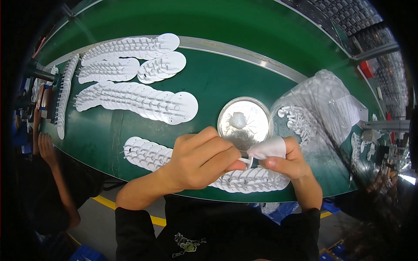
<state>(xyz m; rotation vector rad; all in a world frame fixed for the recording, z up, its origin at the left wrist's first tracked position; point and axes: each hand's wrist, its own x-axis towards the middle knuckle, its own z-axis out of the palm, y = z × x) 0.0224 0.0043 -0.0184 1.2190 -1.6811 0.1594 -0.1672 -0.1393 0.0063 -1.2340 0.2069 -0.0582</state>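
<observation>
Green table (209, 78) spans the frame; at lower centre, left hand (196, 158) tightly pinches small white part (249, 162), right hand (292, 162) closes around white cloth (272, 148). Wiping seems underway; next needs steady pinch.

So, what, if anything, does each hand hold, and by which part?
Left hand: thin white plastic piece, by its left end. Right hand: white cloth; exact hold unclear.

Green work table (209, 80) spans the scene | metal rail (246, 55) edges its far side, a green panel (226, 21) rising behind | red object (366, 69), upper right | metal bar (387, 125), far right | blue plastic (284, 213) below the near edge | 1 yellow stripe (104, 201) marks gray floor (98, 214) | 1 co-worker (65, 193), left
</observation>
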